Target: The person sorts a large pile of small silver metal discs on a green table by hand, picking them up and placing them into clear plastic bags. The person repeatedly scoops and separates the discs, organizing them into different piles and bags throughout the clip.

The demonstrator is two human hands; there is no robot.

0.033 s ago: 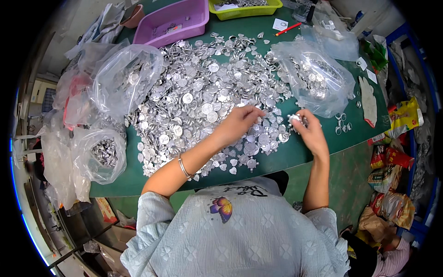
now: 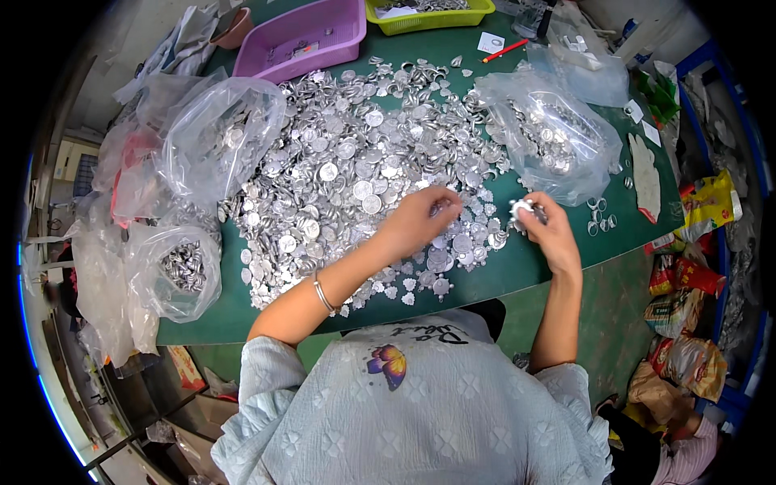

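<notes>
A wide heap of small silver metal pieces (image 2: 323,174), many round and coin-like, some scalloped or curved, covers the middle of the green table. Over the heap's right part is my left hand (image 2: 420,220), a bangle on its wrist. Its fingers are curled together, and what they hold, if anything, I cannot make out. To the right of the heap my right hand (image 2: 554,238) is closed on a few scalloped silver pieces (image 2: 524,212), which stick out past the thumb and fingertips. Part of them is hidden in the palm.
Open clear bags of metal pieces stand left (image 2: 187,271) and right (image 2: 558,141) of the heap. A purple basket (image 2: 343,52) and a yellow-green basket (image 2: 436,20) sit at the back. Several rings (image 2: 596,217), a white glove (image 2: 644,178) and a red pencil (image 2: 505,52) lie on the right.
My right hand has moved slightly to the right with its silver pieces. The fingers of my left hand have curled in a little more, staying over the heap.
</notes>
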